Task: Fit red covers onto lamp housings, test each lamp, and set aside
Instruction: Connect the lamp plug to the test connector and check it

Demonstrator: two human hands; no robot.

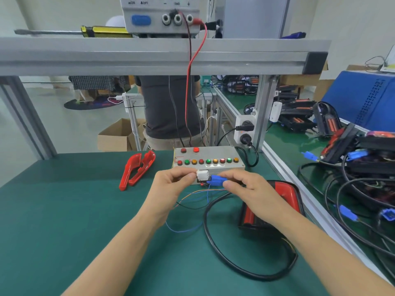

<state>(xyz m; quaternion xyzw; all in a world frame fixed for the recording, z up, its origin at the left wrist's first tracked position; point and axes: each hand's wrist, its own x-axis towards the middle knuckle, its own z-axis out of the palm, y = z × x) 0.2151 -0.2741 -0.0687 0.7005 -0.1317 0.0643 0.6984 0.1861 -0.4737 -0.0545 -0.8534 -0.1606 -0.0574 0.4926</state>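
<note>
I work at a bench topped with a dark green mat [64,221], framed in grey aluminium rails; a shelf rail crosses above and carries a grey power supply [160,16] with red and black leads hanging down. A person in a dark grey shirt [168,107] stands beyond the bench with their back to me. To my right, a second green surface holds a heap of black lamp housings and cables [363,159].

The lamp in hand, a black housing with a glossy red cover fitted [286,193], lies flat on the mat under my right wrist, its long axis running from near me away toward the grey metal test box with its row of red, green and amber indicator lights [208,160]. Its thick black cable [245,272] loops round on the mat in front of me.

My left hand [171,189] pinches a small white connector block [202,175] between thumb and fingertips. My right hand [254,193] grips the blue plug [214,180], butted against the white block. Thin blue and orange wires trail below.

Two loose red plastic covers [137,169] lie side by side, left of the test box, pointing away from me and angled slightly right.
</note>
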